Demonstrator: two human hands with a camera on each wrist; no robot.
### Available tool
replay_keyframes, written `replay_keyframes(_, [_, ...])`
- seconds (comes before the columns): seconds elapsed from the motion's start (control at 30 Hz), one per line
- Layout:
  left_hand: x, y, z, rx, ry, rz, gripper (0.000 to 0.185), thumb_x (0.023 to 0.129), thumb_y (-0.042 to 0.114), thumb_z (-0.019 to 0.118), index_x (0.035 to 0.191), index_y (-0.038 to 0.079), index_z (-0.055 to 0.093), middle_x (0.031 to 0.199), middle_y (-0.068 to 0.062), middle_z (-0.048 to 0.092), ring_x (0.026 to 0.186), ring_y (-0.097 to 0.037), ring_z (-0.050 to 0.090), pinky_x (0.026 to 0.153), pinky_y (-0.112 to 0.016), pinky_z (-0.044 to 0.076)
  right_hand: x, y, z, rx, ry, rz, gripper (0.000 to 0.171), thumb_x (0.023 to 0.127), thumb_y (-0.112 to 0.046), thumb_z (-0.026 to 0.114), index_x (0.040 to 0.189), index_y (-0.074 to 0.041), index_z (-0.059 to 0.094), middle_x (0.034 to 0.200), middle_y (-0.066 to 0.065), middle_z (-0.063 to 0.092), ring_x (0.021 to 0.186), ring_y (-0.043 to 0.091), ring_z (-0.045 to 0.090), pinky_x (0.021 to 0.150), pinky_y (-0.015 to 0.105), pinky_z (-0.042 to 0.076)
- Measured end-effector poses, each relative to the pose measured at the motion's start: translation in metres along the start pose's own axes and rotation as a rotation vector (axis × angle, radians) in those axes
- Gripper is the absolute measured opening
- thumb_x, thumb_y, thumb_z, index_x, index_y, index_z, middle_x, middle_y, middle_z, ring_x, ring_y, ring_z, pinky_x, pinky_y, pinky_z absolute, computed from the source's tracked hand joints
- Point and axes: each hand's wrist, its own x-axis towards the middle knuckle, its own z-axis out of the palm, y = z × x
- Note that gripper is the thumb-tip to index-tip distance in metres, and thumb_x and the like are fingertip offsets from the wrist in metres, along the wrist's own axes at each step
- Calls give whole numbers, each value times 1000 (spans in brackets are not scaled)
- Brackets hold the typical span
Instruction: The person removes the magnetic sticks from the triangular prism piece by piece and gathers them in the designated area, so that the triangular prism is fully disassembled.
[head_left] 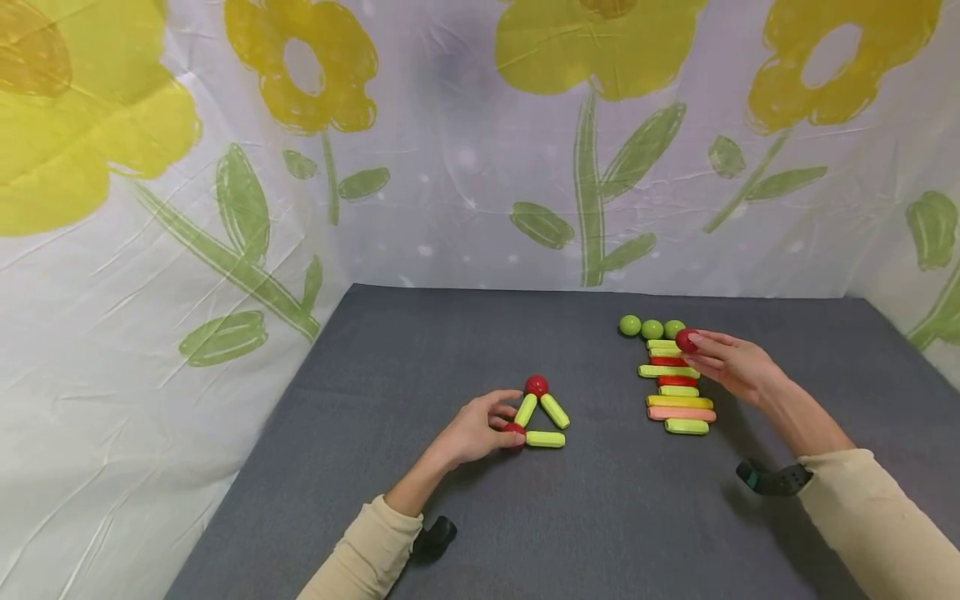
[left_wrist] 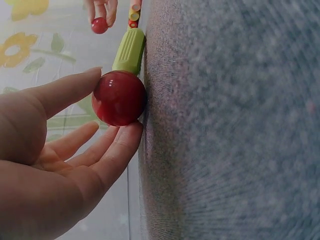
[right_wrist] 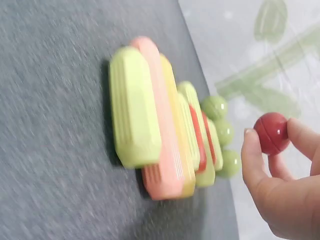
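Observation:
My left hand (head_left: pixel 472 429) pinches a red ball (left_wrist: pixel 119 98) between thumb and fingers, down on the dark table. That ball sits at the lower left corner of a triangle of three light-green rods (head_left: pixel 545 439). Another red ball (head_left: pixel 536 386) marks the triangle's top corner. At the lower right corner, no ball shows. Over on the right, my right hand (head_left: pixel 731 367) holds a third red ball (right_wrist: pixel 271 133) between thumb and fingertips, raised above the far end of a row of coloured rods (head_left: pixel 680 402).
The row holds several light-green, red, yellow and pink rods lying side by side. Beyond it are three green balls (head_left: pixel 652 329). The dark tabletop (head_left: pixel 375 367) ends at a flowered cloth (head_left: pixel 465 208) hanging behind and at the sides.

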Motion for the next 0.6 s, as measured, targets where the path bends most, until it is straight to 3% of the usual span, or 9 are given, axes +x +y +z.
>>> replay_keyframes(0.17, [0, 0, 0, -11, -1, 6, 62, 80, 9, 78, 137, 9, 50, 118, -10, 60, 106, -26, 59, 78, -37, 52, 9, -1, -12, -49, 91, 0, 89, 89, -21, 67, 151, 0, 7, 101, -4, 57, 84, 6, 64, 96, 31, 41])
replay_keyframes(0.4, [-1, 0, 1, 9, -1, -4, 62, 82, 11, 77, 137, 10, 50, 120, -10, 59, 108, -27, 58, 81, -38, 52, 22, 1, -25, -132, 177, -9, 86, 92, -25, 63, 151, 1, 6, 115, 4, 43, 80, 3, 62, 96, 30, 42])
replay_keyframes(0.5, [-1, 0, 1, 13, 2, -10, 61, 82, 11, 77, 137, 11, 50, 119, -9, 59, 108, -26, 58, 81, -37, 52, 26, 1, -28, -152, 233, -8, 83, 92, -25, 61, 151, 0, 8, 132, 16, 38, 76, 2, 61, 95, 28, 43])
replay_keyframes(0.6, [-1, 1, 1, 13, 2, -15, 60, 82, 11, 77, 136, 11, 51, 119, -9, 60, 108, -26, 58, 81, -36, 52, 31, 2, -30, -182, 297, 2, 79, 94, -25, 59, 151, -1, 11, 150, 22, 21, 72, 0, 60, 93, 27, 44])
